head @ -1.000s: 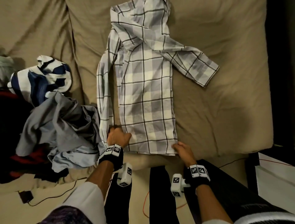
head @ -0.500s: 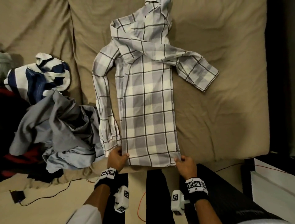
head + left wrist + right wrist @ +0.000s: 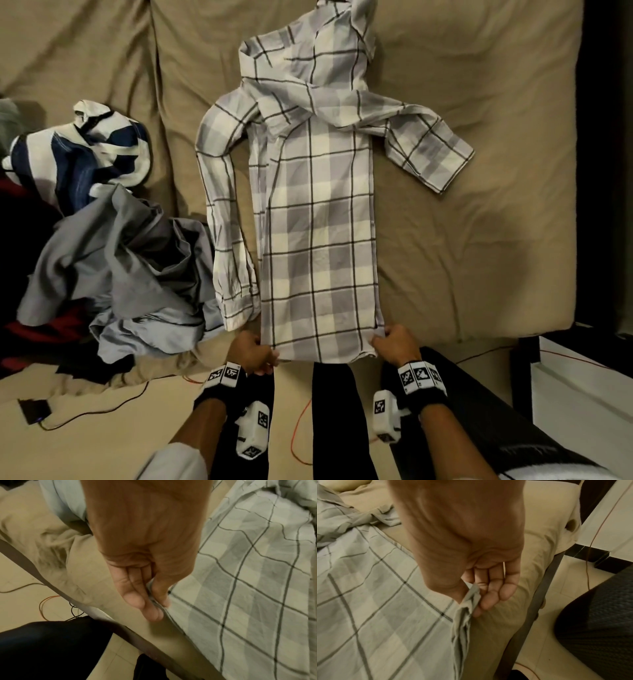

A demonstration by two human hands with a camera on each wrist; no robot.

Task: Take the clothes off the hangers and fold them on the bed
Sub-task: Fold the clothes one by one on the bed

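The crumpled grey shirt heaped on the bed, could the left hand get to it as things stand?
Probably yes, once free. The left hand pinches the grey-and-white plaid shirt's hem corner; the crumpled grey shirt lies uncovered just beside it.

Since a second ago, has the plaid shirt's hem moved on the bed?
Yes. The plaid shirt hem has come toward the bed's near edge and now overhangs it, pinched by the left hand and right hand.
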